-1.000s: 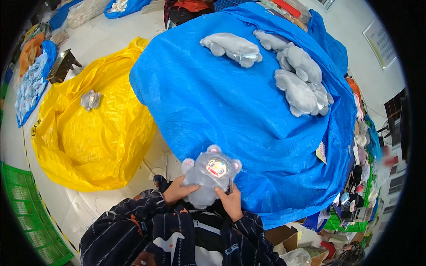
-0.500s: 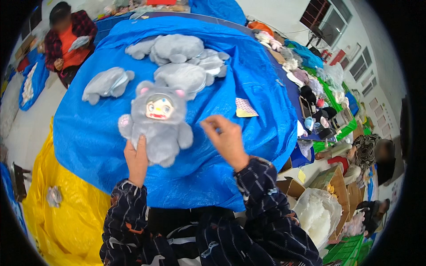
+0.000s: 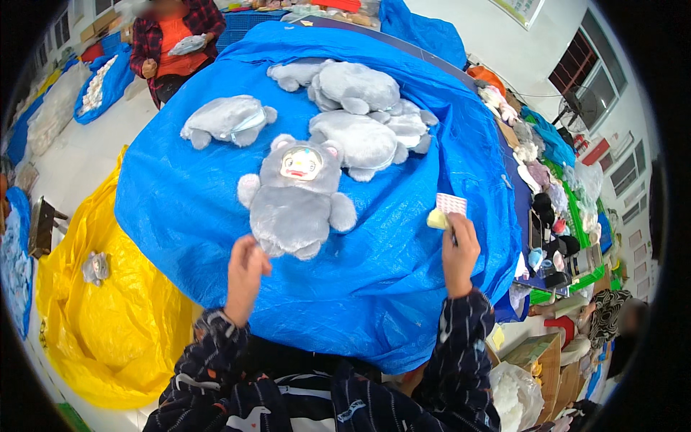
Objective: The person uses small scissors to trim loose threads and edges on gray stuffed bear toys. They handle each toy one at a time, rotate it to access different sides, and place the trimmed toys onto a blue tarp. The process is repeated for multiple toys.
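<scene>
Now | my L hand [image 3: 245, 279]: fingers loosely apart | plush bear [image 3: 291, 216]: just ahead of L, face up on blue tarp [image 3: 324, 295] | my R hand [image 3: 461, 258]: at card's [image 3: 451, 204] near edge, can't tell if clamped | 1 gry plush piece [image 3: 224, 121] farther ahead of L

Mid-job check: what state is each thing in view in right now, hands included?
Gray plush bear, face up, arms spread
Left hand, loosely curled near the bear's feet, nothing seen in it
Patterned card, pattern showing, lifted or flat unclear
Right hand, fingers bent at the card, grip unclear
Gray plush heap, pieces overlapping
Lone gray plush, lying apart
Blue sheet, spread, wrinkled
Yellow sheet, spread, crumpled
</scene>
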The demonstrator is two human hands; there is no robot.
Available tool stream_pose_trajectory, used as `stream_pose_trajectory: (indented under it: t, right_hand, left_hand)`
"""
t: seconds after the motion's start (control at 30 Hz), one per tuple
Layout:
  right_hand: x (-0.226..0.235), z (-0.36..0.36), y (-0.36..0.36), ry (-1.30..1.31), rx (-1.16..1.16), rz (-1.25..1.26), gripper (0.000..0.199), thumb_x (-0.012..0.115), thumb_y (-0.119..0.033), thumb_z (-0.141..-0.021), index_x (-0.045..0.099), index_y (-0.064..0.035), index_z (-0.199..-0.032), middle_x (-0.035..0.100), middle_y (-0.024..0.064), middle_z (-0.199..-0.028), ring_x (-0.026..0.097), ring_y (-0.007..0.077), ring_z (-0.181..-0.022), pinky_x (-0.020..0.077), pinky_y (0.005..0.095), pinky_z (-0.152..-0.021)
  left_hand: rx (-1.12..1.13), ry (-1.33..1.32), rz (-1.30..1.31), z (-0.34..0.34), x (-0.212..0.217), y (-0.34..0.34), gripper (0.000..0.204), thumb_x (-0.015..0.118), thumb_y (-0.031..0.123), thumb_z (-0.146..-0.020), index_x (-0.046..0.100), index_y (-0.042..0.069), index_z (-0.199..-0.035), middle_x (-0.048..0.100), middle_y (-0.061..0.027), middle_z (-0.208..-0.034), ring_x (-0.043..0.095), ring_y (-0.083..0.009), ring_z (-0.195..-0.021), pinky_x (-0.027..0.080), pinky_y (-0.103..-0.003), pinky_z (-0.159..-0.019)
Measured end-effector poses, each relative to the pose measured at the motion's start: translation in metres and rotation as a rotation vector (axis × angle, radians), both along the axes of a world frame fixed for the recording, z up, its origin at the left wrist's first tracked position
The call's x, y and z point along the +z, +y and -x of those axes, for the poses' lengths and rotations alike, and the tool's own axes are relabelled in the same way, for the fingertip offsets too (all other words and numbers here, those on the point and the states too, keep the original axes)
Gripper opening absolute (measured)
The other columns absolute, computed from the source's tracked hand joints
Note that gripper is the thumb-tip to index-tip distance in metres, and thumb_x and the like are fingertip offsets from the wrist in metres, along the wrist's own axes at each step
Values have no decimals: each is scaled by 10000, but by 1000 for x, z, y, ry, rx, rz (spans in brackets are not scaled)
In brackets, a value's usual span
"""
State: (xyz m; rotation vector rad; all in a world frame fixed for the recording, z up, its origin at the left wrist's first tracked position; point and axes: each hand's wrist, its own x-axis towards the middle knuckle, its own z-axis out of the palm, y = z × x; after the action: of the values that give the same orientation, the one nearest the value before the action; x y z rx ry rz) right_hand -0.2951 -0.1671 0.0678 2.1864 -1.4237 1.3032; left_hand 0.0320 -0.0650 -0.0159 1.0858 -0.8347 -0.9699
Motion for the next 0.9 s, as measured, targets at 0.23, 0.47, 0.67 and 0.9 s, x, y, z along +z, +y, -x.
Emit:
stream_pose_trajectory:
  t: [0.23,0.47,0.67,0.9]
  right_hand:
    - [-11,-74,84,206,561,7,309,647,-14,-613,618,-32,-920,596,131,-1009,628,178,-647,487,245,-507]
    - [-16,-87,109,-153,620,-400,320,686,-10,-651,626,-76,-958,591,94,-990,621,211,-682,496,259,-518]
    - [-11,-90,105,32,461,-280,370,688,15,-604,617,-60,-960,583,80,-922,618,204,-676,498,268,-535]
    - [-6,-98,98,210,501,-262,401,657,-11,-604,593,-45,-998,582,83,-923,609,214,-648,494,296,-527]
  left_hand:
    - [-702,483,-180,74,33,20,280,438,222,-921,549,16,-1076,586,-51,-918,542,-103,-764,458,-229,-661]
    - [-649,201,-130,71,29,17,264,493,193,-902,569,-11,-1053,610,-46,-876,562,-67,-728,469,-208,-624]
    - [-585,57,-114,70,34,19,206,523,94,-868,567,-21,-1033,615,-47,-834,571,-62,-673,474,-196,-589]
    - [-453,-562,213,60,40,22,301,557,28,-775,544,15,-1076,617,-144,-870,619,-228,-699,489,-301,-611]
